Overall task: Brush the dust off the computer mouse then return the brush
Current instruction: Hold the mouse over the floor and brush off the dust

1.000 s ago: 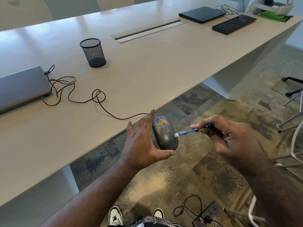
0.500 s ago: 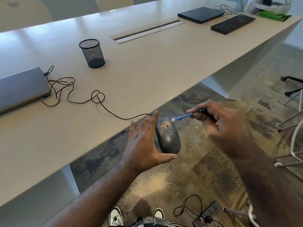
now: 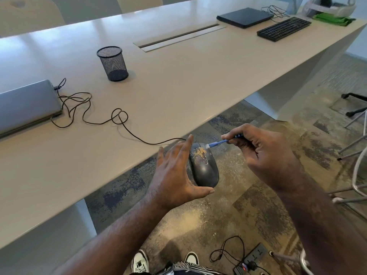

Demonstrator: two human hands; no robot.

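Note:
A black wired mouse [image 3: 204, 167] is held out past the table's front edge, over the floor. My left hand [image 3: 174, 175] grips it, thumb under its rear end and fingers along its left side. Yellowish dust lies on its front buttons. My right hand [image 3: 262, 151] pinches a small blue brush [image 3: 218, 143] by the handle. The white bristle tip touches the front right of the mouse, next to the dust. The mouse's dark cable [image 3: 99, 116] runs back over the table to a closed grey laptop [image 3: 25, 104].
A black mesh pen cup [image 3: 113, 63] stands on the long white table [image 3: 178, 80]. Far right lie a black keyboard [image 3: 284, 28] and a black laptop [image 3: 245, 16]. A power strip [image 3: 252, 259] sits on the floor and metal chair legs [image 3: 353, 187] stand to the right.
The brush went from the mouse's right side up to its front end, near the dust. My left hand and the mouse stayed almost still.

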